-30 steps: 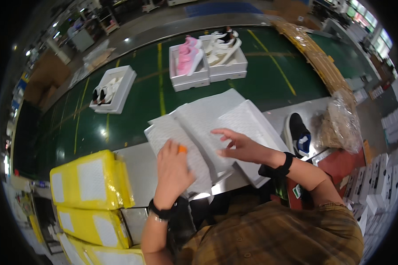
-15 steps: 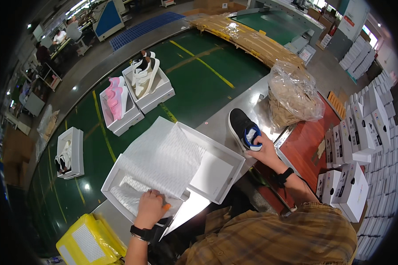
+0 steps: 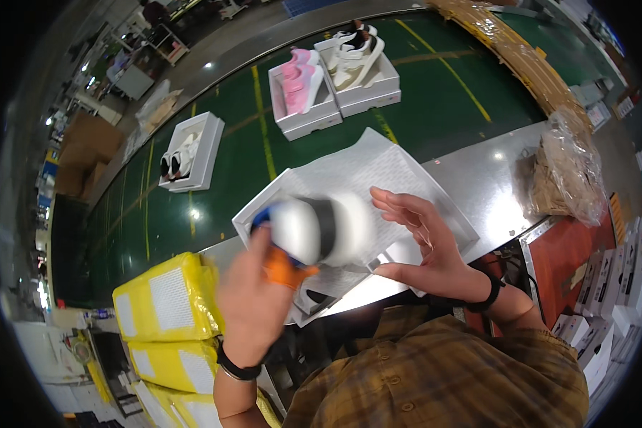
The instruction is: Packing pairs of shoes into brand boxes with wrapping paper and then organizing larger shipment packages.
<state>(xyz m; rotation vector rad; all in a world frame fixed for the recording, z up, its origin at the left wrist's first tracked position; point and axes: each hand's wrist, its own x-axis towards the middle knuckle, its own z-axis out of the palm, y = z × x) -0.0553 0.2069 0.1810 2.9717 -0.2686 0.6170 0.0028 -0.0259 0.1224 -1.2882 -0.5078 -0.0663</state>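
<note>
Left hand (image 3: pixel 253 303) grips a blurred white shoe (image 3: pixel 321 230) with a black band (orange tag at the fingers), held over the open white shoebox (image 3: pixel 449 214) on the desk (image 3: pixel 499 178). Right hand (image 3: pixel 424 242) is open, fingers spread, just beside the shoe.

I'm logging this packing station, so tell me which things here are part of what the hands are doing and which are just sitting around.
In hand:
- left hand gripping a blurred white and black shoe
- right hand, open beside the shoe
- open white shoebox lined with tissue paper

Lying about:
- three boxed shoe pairs on the green belt
- yellow parcels
- clear bag of brown stuffing
</note>
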